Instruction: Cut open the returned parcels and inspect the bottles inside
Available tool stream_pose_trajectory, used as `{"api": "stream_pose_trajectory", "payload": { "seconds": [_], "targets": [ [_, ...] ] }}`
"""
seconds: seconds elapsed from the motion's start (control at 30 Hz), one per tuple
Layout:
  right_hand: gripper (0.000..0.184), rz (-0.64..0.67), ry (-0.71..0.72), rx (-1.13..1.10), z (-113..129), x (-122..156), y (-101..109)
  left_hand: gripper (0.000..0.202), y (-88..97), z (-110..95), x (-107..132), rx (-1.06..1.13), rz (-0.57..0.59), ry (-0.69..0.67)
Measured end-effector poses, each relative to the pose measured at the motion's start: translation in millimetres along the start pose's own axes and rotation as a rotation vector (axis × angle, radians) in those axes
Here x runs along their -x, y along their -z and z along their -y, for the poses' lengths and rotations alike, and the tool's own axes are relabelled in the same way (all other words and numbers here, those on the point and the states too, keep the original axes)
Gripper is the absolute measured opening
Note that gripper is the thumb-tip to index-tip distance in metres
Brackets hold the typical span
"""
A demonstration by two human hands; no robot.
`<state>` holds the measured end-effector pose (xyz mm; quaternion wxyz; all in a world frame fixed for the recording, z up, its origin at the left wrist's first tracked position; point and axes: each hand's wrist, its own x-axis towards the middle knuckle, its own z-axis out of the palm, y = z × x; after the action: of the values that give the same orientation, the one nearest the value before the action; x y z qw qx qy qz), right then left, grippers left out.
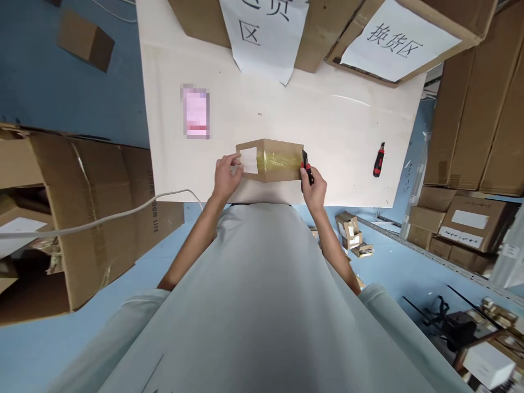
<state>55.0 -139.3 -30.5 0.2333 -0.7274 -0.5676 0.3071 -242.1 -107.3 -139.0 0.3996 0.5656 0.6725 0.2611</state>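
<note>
A small box (77,38) sits upper left; a cable (57,233) crosses a carton (118,180) at left; lower right, a white box (489,364).

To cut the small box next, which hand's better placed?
Right hand, probably: it holds a utility knife at the right end of the box; the left hand is at the labelled end.

Bright, even light, glare on yellow tape (274,161), edges stretched, patch pixelated

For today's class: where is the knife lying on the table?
In the head view, the knife lies near the table's right edge, right of the right hand.
</note>
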Motion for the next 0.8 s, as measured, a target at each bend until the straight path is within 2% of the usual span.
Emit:
{"api": "stream_pose_trajectory", "payload": {
  "seconds": [0.1, 0.17, 0.23, 0.37, 0.47, 0.57, 0.67, 0.8],
  "targets": [
    [0.064, -0.064, 0.096, 0.112, 16, -1, 5, 0.04, -14.5, -6, 1, 0.054, 0.116, 0.047],
    [0.063, -0.057, 0.129, 0.196, 26, 1, 6, 0.038, -16.0, -8, 2, 0.092, 0.211, 0.096],
    [0.062, -0.07, 0.128, 0.275, 35, 5, 7, 0.035, -8.7, -11, 3, 0.128, 0.248, 0.122],
    [0.062, -0.113, 0.051, 0.327, 59, 22, 11, 0.036, 23.1, -30, -5, 0.245, 0.158, 0.009],
    [0.06, 0.004, -0.074, 0.267, 84, 38, 10, 0.035, 44.2, -56, -23, 0.298, 0.17, -0.121],
    [0.058, 0.15, -0.167, 0.221, 107, 50, -1, 0.024, 52.2, -75, -44, 0.285, 0.251, -0.187],
    [0.057, 0.235, -0.195, 0.25, 123, 55, -16, 0.017, 51.2, -79, -62, 0.283, 0.307, -0.217],
    [0.056, 0.304, -0.193, 0.302, 136, 51, -31, 0.02, 49.9, -75, -74, 0.284, 0.359, -0.24]
  ]
}}
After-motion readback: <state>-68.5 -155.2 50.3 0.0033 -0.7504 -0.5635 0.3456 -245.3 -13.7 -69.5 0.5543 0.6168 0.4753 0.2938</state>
